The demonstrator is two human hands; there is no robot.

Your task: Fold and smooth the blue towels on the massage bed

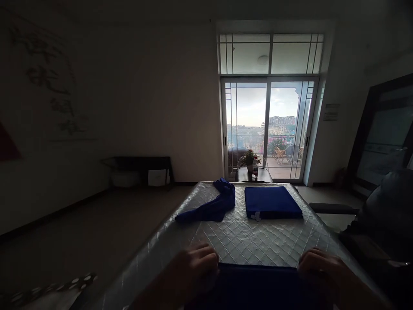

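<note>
A dark blue piece of cloth (pixel 258 286) with a straight far edge lies near me on the quilted silvery table cover (pixel 238 241). My left hand (pixel 198 262) is closed on its far left corner, fingers curled over the edge. At the far right corner, my right hand (pixel 319 265) grips the same cloth. Its near part runs out of the bottom of the view and is very dark. Farther off, a neatly folded blue cloth (pixel 272 202) shows a small white label on its near edge. To its left lies a crumpled blue cloth (pixel 214 204).
Beyond the table's far end stand a small dark table (pixel 240 175) and a potted plant (pixel 249 158) before glass sliding doors (pixel 247 112). A low dark bench (pixel 142 168) is by the left wall. Dark seating (pixel 387 211) is close on the right.
</note>
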